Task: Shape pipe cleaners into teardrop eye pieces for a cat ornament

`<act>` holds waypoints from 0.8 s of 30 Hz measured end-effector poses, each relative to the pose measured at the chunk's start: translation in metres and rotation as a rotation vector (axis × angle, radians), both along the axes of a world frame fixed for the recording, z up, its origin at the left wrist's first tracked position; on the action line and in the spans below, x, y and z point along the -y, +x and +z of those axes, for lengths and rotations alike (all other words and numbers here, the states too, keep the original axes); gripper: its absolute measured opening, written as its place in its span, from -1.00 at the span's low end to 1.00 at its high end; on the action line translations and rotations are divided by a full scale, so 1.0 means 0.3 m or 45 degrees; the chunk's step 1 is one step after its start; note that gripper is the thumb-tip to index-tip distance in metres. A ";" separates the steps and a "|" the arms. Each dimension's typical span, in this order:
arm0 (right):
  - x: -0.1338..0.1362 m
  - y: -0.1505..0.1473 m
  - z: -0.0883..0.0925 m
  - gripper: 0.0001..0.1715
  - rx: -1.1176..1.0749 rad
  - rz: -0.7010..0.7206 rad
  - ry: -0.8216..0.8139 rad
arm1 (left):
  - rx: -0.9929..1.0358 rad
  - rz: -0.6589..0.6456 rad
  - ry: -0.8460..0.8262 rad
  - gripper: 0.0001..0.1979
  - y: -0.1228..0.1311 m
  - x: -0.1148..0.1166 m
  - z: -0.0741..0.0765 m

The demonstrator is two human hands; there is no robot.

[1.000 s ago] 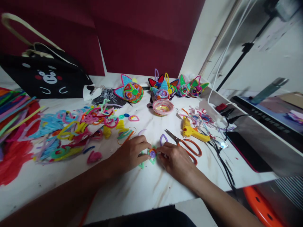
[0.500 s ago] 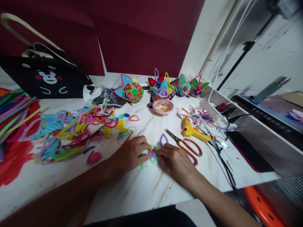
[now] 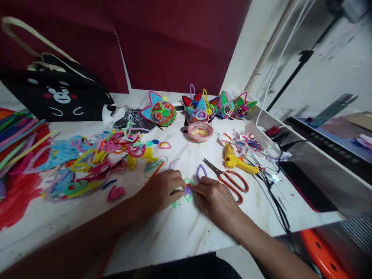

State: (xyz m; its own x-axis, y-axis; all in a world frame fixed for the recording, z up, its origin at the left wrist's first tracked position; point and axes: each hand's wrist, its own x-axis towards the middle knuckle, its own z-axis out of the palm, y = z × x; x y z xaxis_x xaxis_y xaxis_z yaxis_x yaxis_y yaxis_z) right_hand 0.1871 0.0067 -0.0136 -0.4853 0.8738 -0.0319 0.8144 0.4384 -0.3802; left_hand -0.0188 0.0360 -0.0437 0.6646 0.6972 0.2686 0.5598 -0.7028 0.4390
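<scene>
Between my two hands, low over the white table, is a small coiled pipe-cleaner piece (image 3: 188, 189) with a purple centre, an orange bit and a green outline. My left hand (image 3: 164, 190) pinches its left side with thumb and fingertips. From the right, my right hand (image 3: 213, 195) pinches its other side. A green pipe-cleaner end (image 3: 174, 204) shows under my left fingers. Just beyond my right hand lies a purple pipe-cleaner loop (image 3: 200, 171). Orange-handled scissors (image 3: 225, 176) rest to its right, blades pointing away.
A yellow glue gun (image 3: 240, 162) with dark cables lies right of the scissors. Heaped pipe-cleaner pieces (image 3: 87, 159) cover the left. Behind stand a pink bowl (image 3: 200, 132) and several colourful animal-head ornaments (image 3: 162, 112). A black phone (image 3: 306, 186) lies at the right edge.
Both hands stay almost in place, still pinching the coiled piece. My left fingers have shifted very slightly; nothing else visibly moved.
</scene>
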 end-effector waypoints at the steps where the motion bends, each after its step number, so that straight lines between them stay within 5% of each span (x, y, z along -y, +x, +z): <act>1: 0.000 -0.001 0.000 -0.71 0.004 0.003 0.004 | -0.001 -0.009 0.018 -0.88 0.001 0.000 -0.002; 24: 0.023 0.022 -0.039 -0.69 -0.261 -0.021 0.079 | -0.028 -0.017 0.093 -0.85 0.004 0.003 -0.011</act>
